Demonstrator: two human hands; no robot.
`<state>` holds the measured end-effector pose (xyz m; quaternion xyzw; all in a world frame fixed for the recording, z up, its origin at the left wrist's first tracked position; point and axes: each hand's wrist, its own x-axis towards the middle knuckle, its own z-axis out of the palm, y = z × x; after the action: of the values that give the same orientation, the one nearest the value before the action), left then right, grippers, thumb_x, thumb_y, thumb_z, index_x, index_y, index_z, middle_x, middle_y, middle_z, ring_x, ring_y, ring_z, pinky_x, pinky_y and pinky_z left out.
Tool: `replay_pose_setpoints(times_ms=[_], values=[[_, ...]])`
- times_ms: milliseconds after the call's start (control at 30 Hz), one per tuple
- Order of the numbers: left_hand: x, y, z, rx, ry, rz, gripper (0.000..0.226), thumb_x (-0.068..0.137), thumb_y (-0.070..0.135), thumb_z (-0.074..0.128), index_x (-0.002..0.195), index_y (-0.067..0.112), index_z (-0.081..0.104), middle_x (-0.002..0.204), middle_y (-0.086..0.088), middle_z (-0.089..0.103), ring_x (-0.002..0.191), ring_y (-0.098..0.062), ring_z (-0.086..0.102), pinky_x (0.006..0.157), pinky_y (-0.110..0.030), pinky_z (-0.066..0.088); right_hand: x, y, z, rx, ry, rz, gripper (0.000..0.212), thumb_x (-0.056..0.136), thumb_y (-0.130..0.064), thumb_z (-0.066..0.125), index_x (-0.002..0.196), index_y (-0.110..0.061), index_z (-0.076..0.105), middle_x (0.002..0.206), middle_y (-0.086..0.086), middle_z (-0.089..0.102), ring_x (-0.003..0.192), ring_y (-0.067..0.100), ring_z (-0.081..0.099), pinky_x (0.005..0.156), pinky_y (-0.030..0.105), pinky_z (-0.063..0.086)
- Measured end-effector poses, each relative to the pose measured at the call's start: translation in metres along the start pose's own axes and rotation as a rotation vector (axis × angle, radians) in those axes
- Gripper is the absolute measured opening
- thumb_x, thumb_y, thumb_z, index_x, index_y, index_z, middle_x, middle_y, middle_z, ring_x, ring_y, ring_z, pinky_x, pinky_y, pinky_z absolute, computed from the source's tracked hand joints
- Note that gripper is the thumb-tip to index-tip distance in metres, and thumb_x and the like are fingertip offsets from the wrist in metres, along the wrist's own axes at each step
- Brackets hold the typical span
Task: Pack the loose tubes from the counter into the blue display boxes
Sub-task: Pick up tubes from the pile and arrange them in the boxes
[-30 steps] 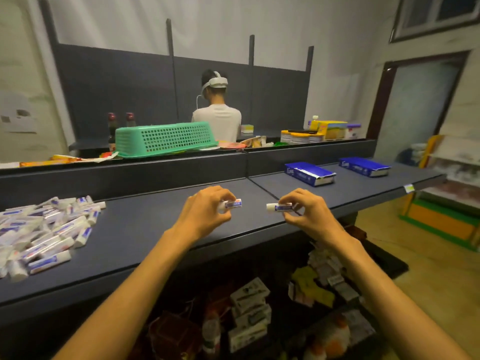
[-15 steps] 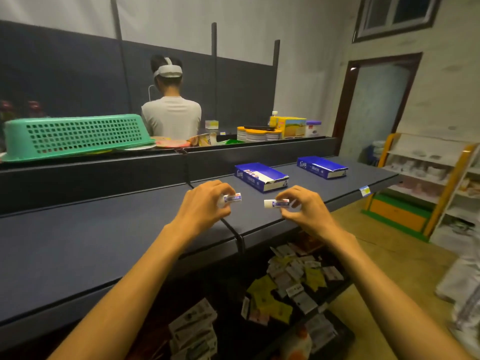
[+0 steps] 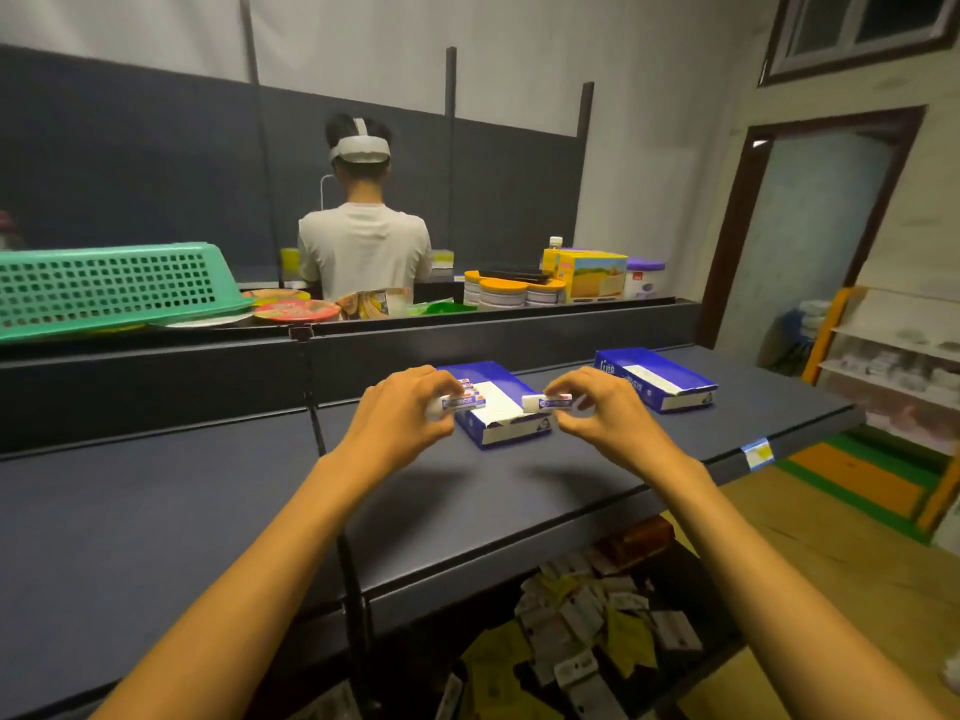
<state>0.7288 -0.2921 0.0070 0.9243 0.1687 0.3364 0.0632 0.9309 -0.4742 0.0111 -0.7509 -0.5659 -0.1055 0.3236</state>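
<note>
Head camera: over a dark counter, the left hand pinches a white tube at the near blue display box, where a few packed tubes line its left side. The right hand pinches a second tube above the same box. A second blue display box sits farther right; its contents cannot be made out. An upturned green basket rests on the ledge behind.
</note>
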Motion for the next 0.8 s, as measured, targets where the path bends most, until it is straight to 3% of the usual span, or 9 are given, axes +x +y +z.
replay_pose_setpoints(times_ms=[233, 400, 667, 800], values=[[0.030, 0.020, 0.037, 0.082, 0.004, -0.158, 0.029, 0.082, 0.029, 0.072, 0.111, 0.026, 0.066, 0.113, 0.005, 0.065, 0.103, -0.019, 0.061, 0.077, -0.041, 0.055, 0.041, 0.064, -0.004, 0.082, -0.056, -0.116, 0.027, 0.086, -0.015, 0.071, 0.112, -0.018, 0.065, 0.111, 0.000, 0.063, 0.094, 0.008, 0.057, 0.079, 0.023, 0.053], [0.044, 0.035, 0.044, 0.127, 0.021, -0.282, 0.032, 0.082, 0.033, 0.074, 0.111, 0.026, 0.064, 0.112, 0.007, 0.065, 0.102, -0.015, 0.060, 0.077, -0.041, 0.055, 0.071, 0.094, 0.001, 0.144, -0.153, -0.192, 0.027, 0.086, -0.014, 0.071, 0.112, -0.018, 0.067, 0.110, -0.001, 0.064, 0.089, 0.007, 0.057, 0.075, 0.017, 0.049], [0.049, 0.030, 0.052, 0.186, 0.027, -0.400, 0.028, 0.082, 0.029, 0.073, 0.109, 0.026, 0.066, 0.108, 0.008, 0.066, 0.097, -0.012, 0.061, 0.077, -0.038, 0.055, 0.112, 0.090, 0.041, 0.187, -0.299, -0.288, 0.029, 0.085, -0.016, 0.072, 0.113, -0.018, 0.066, 0.116, 0.000, 0.064, 0.106, 0.014, 0.058, 0.088, 0.035, 0.054], [0.053, 0.015, 0.054, 0.181, 0.051, -0.430, 0.026, 0.079, 0.020, 0.071, 0.105, 0.025, 0.068, 0.102, 0.007, 0.068, 0.091, -0.014, 0.062, 0.076, -0.035, 0.054, 0.134, 0.076, 0.062, 0.193, -0.386, -0.292, 0.030, 0.083, -0.014, 0.074, 0.112, -0.019, 0.067, 0.116, 0.000, 0.065, 0.103, 0.013, 0.059, 0.089, 0.031, 0.053]])
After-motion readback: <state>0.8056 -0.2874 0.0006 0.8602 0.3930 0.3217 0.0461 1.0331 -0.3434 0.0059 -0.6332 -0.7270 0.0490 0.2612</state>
